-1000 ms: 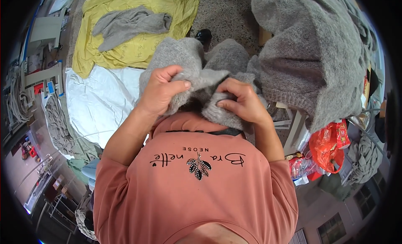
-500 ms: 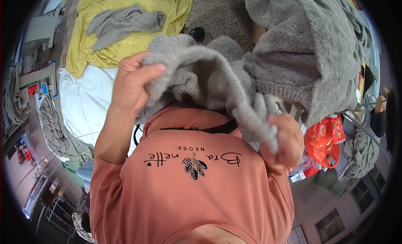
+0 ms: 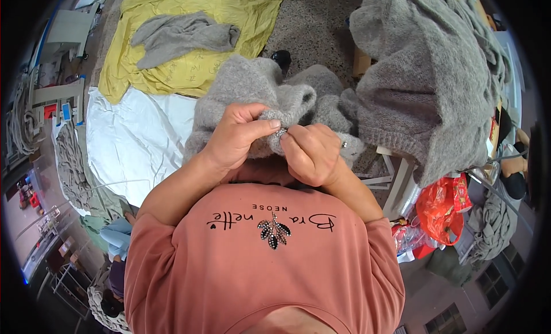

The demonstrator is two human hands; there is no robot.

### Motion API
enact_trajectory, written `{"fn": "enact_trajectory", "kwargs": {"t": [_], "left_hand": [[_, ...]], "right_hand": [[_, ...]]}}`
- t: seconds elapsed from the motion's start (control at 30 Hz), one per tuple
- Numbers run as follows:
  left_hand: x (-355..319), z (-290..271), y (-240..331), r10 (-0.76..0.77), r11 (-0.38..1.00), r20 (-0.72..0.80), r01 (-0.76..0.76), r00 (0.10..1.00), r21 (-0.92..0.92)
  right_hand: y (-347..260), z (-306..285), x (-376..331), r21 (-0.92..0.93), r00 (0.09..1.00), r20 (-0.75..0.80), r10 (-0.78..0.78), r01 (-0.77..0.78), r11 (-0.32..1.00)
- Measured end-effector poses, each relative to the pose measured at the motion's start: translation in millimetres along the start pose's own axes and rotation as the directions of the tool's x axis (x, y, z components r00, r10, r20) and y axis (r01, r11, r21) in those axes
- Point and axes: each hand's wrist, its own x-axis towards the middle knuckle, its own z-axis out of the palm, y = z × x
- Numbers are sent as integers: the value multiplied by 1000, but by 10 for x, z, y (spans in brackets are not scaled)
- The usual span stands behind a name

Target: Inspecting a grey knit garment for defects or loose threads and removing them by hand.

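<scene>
Both hands meet at the centre of the head view: the left hand (image 3: 236,138) is curled closed, pinching a fold of the grey knitted garment (image 3: 261,98) between thumb and fingers, and the right hand (image 3: 310,153) is likewise closed on the same fold, fingertips touching a small bright spot whose nature cannot be determined. The garment is bunched against the chest, its bulk extending toward 12 o'clock. Risk, as judged: the loose knit may snag or stretch if the pinched fold is pulled apart, and the hanging portion may slip to the speckled floor (image 3: 313,30). At 2 o'clock, a pile of grey knitwear (image 3: 425,87) covers a table. At 11 o'clock, a yellow sheet (image 3: 189,64) carries another grey piece (image 3: 178,35); a white sheet (image 3: 138,144) lies at 9 o'clock; a red bag (image 3: 439,205) sits at 4 o'clock
</scene>
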Motion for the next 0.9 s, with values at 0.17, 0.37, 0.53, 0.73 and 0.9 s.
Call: {"fn": "enact_trajectory", "kwargs": {"t": [0.17, 0.37, 0.53, 0.73, 0.9], "left_hand": [[-20, 26, 17, 1, 1000, 22, -2, 1000, 31], [-5, 7, -101, 118, 993, -67, -117, 991, 31], [1, -11, -111, 65, 997, -81, -68, 995, -46], [-14, -29, -115, 167, 969, -115, -141, 979, 202], [-20, 11, -73, 335, 788, -64, -242, 940, 566]], "right_hand": [[4, 35, -7, -61, 1000, -26, -10, 8, 998], [11, 39, 34, -11, 997, 33, 69, -69, 998], [17, 33, 39, -7, 993, 81, 82, -82, 997], [88, 39, 104, 221, 937, 149, 316, -343, 913], [193, 12, 54, 429, 827, 339, 449, -561, 708]]}}
